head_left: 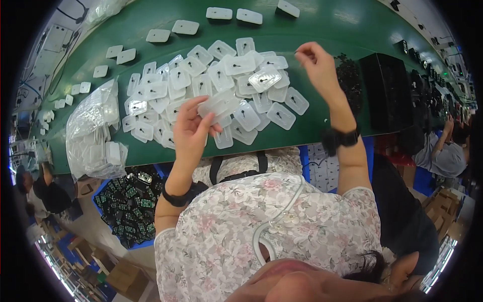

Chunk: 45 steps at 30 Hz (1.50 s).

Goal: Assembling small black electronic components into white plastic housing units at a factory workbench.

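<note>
Floral-print fabric of the person's top fills the lower frame, nearest the lens; both forearms rise from it toward the green work surface [327, 25].

Left hand [191, 128]: fingers curled, thumb and fingertips pinched on a translucent white rounded-rectangular plastic pad [217, 104], held just above the near edge of the pile. Pad's long axis runs roughly left-right, tilted slightly up toward the right. Black band on that wrist.

Right hand [316, 63]: raised over the right side of the pile, thumb and forefinger closed narrowly together at about the pile's far edge. Whether something small is pinched there I cannot tell. Black wristwatch [341, 138] on that forearm.

Key relation: heap of matching translucent pads, each with a small dark keyhole-shaped mark [216, 85], lies directly ahead of both hands, between them and slightly beyond. Left hand is the nearer one and already touches the heap's front edge; right hand hovers over its right flank.

Outward:
- clear plastic bag of more pads [93, 131], left of heap, at the surface's near edge
- single pads set in loose rows [171, 31] along the far side
- black rectangular tray [385, 93] to the right, with a pile of small black parts [349, 80] beside it
- dark bin of green-and-black parts [131, 206] below the bench edge, left

Other people sit at the far left and far right margins.
</note>
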Each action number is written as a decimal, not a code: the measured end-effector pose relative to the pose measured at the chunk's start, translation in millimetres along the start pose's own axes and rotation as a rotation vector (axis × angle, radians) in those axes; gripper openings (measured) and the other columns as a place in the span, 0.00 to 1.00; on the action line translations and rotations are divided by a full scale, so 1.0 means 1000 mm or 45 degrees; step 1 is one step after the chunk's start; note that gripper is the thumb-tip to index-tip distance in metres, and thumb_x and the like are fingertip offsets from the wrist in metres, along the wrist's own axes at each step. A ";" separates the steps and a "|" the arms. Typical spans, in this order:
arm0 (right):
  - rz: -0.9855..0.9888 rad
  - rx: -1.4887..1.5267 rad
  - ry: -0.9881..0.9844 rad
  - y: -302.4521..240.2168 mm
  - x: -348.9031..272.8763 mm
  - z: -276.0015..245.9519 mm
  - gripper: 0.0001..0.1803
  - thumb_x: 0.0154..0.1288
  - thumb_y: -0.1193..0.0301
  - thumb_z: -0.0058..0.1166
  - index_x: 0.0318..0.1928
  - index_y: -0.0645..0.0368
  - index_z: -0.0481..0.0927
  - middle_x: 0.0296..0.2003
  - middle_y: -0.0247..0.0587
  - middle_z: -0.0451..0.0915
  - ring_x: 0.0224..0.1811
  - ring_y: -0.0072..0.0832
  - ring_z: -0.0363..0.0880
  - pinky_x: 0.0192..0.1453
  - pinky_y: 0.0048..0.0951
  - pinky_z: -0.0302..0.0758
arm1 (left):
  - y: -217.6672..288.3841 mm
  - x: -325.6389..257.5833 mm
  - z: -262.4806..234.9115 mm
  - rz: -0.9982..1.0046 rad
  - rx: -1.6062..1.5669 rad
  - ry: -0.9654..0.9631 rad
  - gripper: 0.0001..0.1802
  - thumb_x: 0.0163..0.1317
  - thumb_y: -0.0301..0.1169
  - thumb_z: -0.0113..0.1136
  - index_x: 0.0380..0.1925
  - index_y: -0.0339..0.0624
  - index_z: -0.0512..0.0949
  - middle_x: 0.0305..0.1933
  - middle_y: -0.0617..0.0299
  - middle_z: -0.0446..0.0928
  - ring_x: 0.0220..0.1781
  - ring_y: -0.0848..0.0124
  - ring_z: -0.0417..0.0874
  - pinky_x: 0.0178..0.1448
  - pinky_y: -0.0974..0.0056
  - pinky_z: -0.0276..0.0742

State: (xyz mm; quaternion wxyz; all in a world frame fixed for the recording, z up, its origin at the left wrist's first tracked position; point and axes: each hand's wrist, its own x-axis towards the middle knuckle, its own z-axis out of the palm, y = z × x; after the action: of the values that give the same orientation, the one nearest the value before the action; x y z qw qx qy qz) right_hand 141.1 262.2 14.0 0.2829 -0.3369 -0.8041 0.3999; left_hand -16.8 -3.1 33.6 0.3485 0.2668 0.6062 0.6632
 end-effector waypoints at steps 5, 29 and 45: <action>-0.115 0.475 -0.362 -0.064 -0.060 0.036 0.08 0.58 0.81 0.51 0.39 0.65 0.77 0.33 0.34 0.77 0.33 0.19 0.74 0.39 0.19 0.71 | -0.016 0.002 0.013 0.115 0.214 -0.083 0.11 0.60 0.20 0.51 0.43 0.37 0.75 0.30 0.62 0.73 0.23 0.78 0.76 0.24 0.76 0.68; -0.255 0.524 -0.102 -0.075 -0.079 0.075 0.06 0.58 0.80 0.54 0.36 0.62 0.74 0.35 0.37 0.72 0.36 0.23 0.73 0.37 0.20 0.71 | -0.022 -0.003 0.023 -0.120 -0.372 -0.202 0.16 0.63 0.20 0.46 0.50 0.32 0.57 0.44 0.44 0.74 0.43 0.57 0.81 0.46 0.62 0.79; -0.614 0.188 -0.135 -0.088 -0.080 0.074 0.08 0.46 0.80 0.61 0.30 0.60 0.79 0.28 0.39 0.72 0.28 0.29 0.71 0.29 0.27 0.67 | -0.022 -0.009 -0.005 -0.422 -0.229 -0.227 0.05 0.62 0.22 0.50 0.37 0.32 0.69 0.38 0.52 0.75 0.28 0.71 0.80 0.31 0.70 0.78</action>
State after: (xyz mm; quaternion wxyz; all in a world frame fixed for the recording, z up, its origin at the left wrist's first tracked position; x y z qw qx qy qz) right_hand 109.2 127.5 33.9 0.3515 -0.0923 -0.8434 0.3957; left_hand -11.7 -13.0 11.7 0.5276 0.1886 0.5469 0.6221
